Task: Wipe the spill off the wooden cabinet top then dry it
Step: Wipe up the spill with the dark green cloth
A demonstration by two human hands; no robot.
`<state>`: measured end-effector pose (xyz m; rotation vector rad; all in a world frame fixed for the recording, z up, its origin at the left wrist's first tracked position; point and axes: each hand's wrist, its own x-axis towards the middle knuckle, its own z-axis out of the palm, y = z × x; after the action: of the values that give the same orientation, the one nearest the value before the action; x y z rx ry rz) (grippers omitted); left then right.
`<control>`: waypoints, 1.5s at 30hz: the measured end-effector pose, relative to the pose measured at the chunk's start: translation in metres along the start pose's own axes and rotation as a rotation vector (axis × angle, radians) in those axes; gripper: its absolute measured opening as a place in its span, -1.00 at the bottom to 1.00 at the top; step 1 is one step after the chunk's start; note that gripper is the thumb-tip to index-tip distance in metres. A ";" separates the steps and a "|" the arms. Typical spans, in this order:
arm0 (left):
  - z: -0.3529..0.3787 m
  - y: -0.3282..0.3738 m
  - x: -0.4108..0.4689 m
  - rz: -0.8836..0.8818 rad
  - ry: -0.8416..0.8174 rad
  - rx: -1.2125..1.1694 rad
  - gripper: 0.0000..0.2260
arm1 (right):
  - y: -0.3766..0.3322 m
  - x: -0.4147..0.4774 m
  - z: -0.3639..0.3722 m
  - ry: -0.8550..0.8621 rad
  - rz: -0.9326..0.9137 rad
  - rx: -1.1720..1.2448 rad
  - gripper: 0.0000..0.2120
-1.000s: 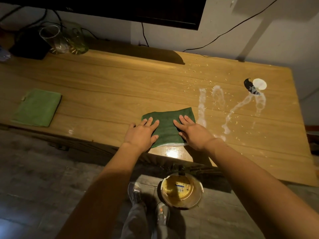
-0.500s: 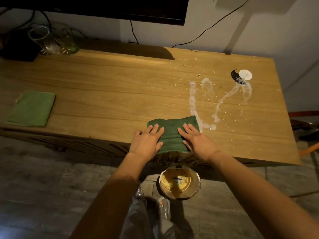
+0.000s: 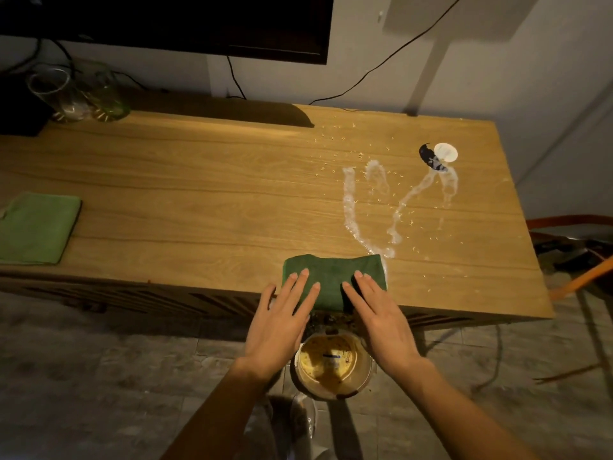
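Both hands, left hand point(image 3: 280, 322) and right hand point(image 3: 381, 318), press flat with fingers spread on the dark green cloth point(image 3: 331, 277) at the tabletop point(image 3: 199, 194) front edge, beside the white spill point(image 3: 351, 210)

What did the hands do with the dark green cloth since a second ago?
Both hands, left and right, dragged the dark green cloth back to the cabinet top's front edge, above the bucket. The white spill and light green cloth stayed put.

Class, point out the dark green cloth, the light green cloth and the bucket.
dark green cloth point(image 3: 331, 270), head view, middle of its top.
light green cloth point(image 3: 36, 227), head view, its centre.
bucket point(image 3: 365, 381), head view, right rim.
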<state>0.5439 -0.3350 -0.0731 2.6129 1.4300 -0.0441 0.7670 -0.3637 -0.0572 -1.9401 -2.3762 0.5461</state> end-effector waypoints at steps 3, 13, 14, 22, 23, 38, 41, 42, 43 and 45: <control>0.016 0.002 -0.005 0.028 0.032 -0.001 -0.29 | 0.005 -0.007 0.017 0.095 -0.055 -0.030 -0.05; 0.015 0.001 0.037 -0.037 -0.065 0.116 -0.09 | 0.021 0.019 0.012 0.109 -0.091 -0.195 -0.08; 0.013 -0.001 0.042 -0.033 -0.082 0.138 -0.08 | 0.021 0.024 0.007 0.090 -0.099 -0.218 -0.08; -0.004 -0.023 0.016 0.153 -0.003 0.149 -0.20 | 0.015 0.014 0.004 -0.021 -0.117 -0.245 -0.28; -0.007 -0.027 0.012 0.183 0.002 0.143 -0.20 | 0.015 0.012 0.003 -0.057 -0.126 -0.235 -0.28; -0.150 -0.061 0.084 -0.011 -0.206 -0.378 -0.69 | 0.015 0.067 -0.164 -0.350 0.088 0.234 -0.86; -0.180 -0.075 0.114 -0.027 -0.159 -0.373 -0.71 | 0.013 0.097 -0.203 -0.320 0.088 0.184 -0.86; -0.188 -0.079 0.125 -0.022 -0.136 -0.372 -0.72 | 0.013 0.108 -0.213 -0.305 0.085 0.159 -0.86; -0.195 -0.085 0.135 -0.020 -0.111 -0.370 -0.72 | 0.013 0.121 -0.222 -0.287 0.085 0.138 -0.87; -0.205 -0.097 0.158 -0.040 -0.072 -0.369 -0.72 | 0.014 0.146 -0.237 -0.243 0.108 0.134 -0.87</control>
<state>0.5369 -0.1200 0.1002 2.2611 1.3219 0.1098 0.8037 -0.1624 0.1318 -2.0568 -2.3020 0.9729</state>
